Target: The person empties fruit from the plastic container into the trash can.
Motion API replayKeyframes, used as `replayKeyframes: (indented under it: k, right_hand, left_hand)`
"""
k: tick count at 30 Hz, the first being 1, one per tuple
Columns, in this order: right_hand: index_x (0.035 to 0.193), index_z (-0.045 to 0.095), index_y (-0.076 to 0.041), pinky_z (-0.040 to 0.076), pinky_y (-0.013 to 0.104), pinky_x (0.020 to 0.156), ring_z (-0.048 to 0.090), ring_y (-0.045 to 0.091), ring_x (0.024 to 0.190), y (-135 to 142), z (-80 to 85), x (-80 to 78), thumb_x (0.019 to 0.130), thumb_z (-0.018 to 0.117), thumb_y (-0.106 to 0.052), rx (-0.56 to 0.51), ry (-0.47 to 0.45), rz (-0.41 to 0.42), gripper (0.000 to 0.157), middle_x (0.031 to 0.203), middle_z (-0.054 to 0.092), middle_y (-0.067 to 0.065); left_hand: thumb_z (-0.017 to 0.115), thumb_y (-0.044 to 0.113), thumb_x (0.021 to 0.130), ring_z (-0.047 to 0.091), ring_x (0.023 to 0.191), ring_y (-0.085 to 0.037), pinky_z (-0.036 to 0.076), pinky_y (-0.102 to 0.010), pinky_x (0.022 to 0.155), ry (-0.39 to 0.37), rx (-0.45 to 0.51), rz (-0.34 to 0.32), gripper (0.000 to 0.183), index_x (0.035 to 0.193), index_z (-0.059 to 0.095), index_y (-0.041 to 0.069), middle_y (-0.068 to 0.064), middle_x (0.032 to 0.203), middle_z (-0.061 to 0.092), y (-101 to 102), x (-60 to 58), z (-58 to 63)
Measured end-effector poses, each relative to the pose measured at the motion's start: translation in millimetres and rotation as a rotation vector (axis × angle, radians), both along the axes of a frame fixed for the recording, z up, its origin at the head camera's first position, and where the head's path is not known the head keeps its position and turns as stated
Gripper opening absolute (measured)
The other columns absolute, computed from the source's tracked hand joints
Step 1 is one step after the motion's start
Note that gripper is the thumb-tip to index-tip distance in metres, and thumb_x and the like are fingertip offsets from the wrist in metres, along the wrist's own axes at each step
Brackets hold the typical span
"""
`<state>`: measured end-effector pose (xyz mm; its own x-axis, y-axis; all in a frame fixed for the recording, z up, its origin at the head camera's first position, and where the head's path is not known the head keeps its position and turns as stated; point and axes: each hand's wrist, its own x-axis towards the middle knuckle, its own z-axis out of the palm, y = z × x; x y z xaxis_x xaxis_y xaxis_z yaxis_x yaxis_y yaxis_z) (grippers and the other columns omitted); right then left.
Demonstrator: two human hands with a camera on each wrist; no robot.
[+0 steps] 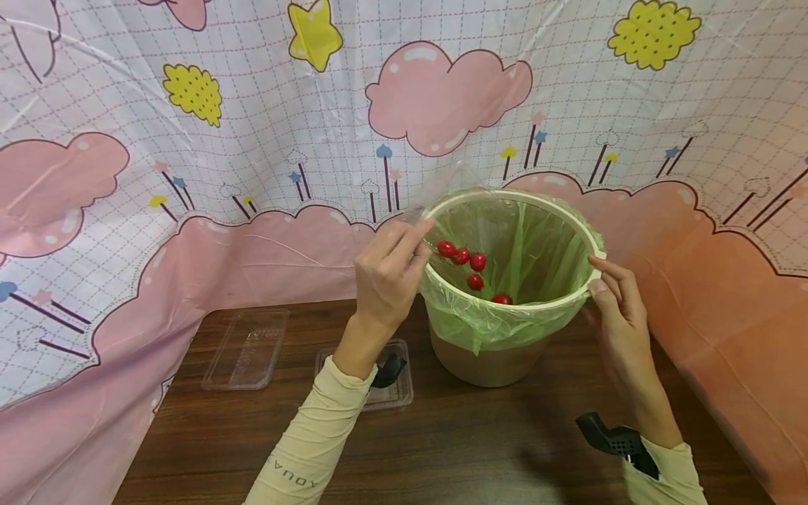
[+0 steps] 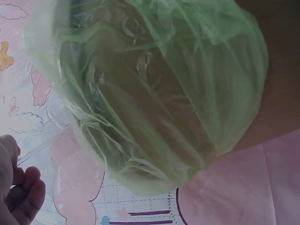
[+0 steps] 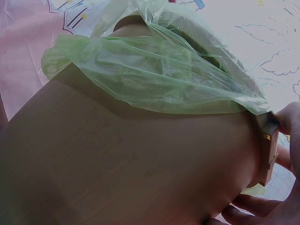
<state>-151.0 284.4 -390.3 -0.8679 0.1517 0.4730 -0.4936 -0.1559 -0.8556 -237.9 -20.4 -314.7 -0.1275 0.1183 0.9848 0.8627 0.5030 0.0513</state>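
Note:
My left hand point(image 1: 388, 270) pinches a clear plastic container point(image 1: 456, 184) by its edge, tipped over the left rim of a trash bin point(image 1: 486, 368). Several small red tomatoes point(image 1: 477, 262) show within the bin's mouth, just below and beside the tilted container. A thin green bag point(image 1: 473, 326) lines the bin and folds over its outside under a pale ring. On the right side, my right hand point(image 1: 621, 308) grips the bin's rim, thumb in front and fingers behind. In the right wrist view, fingers point(image 3: 251, 204) lie along the bin wall.
A flat clear plastic tray or lid point(image 1: 246, 351) lies on the dark wooden table point(image 1: 467, 449) at the left. Another clear plastic container point(image 1: 399, 393) sits partly hidden behind my left wrist. A printed cloth point(image 1: 284, 259) hangs behind and along both sides.

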Motion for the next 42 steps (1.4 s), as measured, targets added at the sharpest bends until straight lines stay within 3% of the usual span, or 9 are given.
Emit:
replayKeyframes:
  k: [11, 17, 23, 28, 33, 42]
  right_hand:
    - [0.152, 0.039, -0.001, 0.05, 0.024, 0.101, 0.051, 0.026, 0.128, 0.8, -0.5, 0.5, 0.11, 0.043, -0.01, -0.013, 0.006, 0.005, 0.043, 0.148, 0.043, 0.023]
    - [0.152, 0.04, -0.001, 0.05, 0.024, 0.101, 0.049, 0.028, 0.131, 1.0, -1.0, -0.9, 0.11, 0.044, -0.012, 0.002, -0.002, -0.011, 0.043, 0.151, 0.04, 0.025]
    - [0.152, 0.039, -0.001, 0.05, 0.024, 0.101, 0.049, 0.027, 0.131, 1.1, -1.5, -1.0, 0.11, 0.044, -0.012, -0.001, -0.001, -0.003, 0.043, 0.151, 0.04, 0.024]
    - [0.152, 0.039, -0.001, 0.049, 0.023, 0.102, 0.048, 0.027, 0.133, 1.0, -1.2, -0.7, 0.11, 0.043, -0.011, -0.004, 0.001, 0.0, 0.043, 0.152, 0.039, 0.024]
    - [0.152, 0.039, -0.001, 0.049, 0.023, 0.101, 0.047, 0.027, 0.133, 0.6, -1.2, 0.3, 0.111, 0.043, -0.011, 0.003, -0.005, -0.002, 0.043, 0.153, 0.038, 0.024]
    - [0.152, 0.039, 0.0, 0.049, 0.023, 0.101, 0.047, 0.027, 0.134, -0.2, -0.8, -1.1, 0.11, 0.043, -0.011, -0.005, -0.003, -0.014, 0.043, 0.154, 0.038, 0.024]
  left_hand:
    - [0.061, -0.015, 0.085, 0.063, 0.072, -0.024, 0.058, -0.032, 0.064, 0.105, -0.023, 0.035, 0.029, 0.106, 0.077, -0.003, -0.011, 0.083, 0.067, 1.6, 8.2, 3.1]
    - [0.063, -0.015, 0.085, 0.063, 0.071, -0.023, 0.057, -0.03, 0.063, 0.114, 0.003, 0.041, 0.029, 0.107, 0.077, -0.002, -0.011, 0.083, 0.066, -2.1, 8.9, 2.7]
    - [0.061, -0.012, 0.086, 0.065, 0.071, -0.023, 0.056, -0.031, 0.061, 0.085, 0.102, 0.068, 0.029, 0.106, 0.078, 0.0, -0.012, 0.084, 0.068, -10.1, 5.3, -1.8]
    - [0.059, -0.012, 0.086, 0.065, 0.071, -0.024, 0.056, -0.032, 0.065, 0.032, 0.227, 0.041, 0.029, 0.105, 0.078, 0.001, -0.013, 0.085, 0.07, -20.6, 2.5, -7.5]
    - [0.06, -0.011, 0.086, 0.066, 0.07, -0.024, 0.054, -0.03, 0.067, 0.026, 0.348, 0.035, 0.029, 0.102, 0.08, 0.002, -0.012, 0.09, 0.076, -33.4, -0.2, -15.9]
    - [0.061, -0.007, 0.089, 0.062, 0.067, -0.023, 0.053, -0.023, 0.068, -0.063, 0.477, -0.027, 0.023, 0.101, 0.08, 0.0, -0.014, 0.083, 0.073, -56.5, -5.9, -29.4]
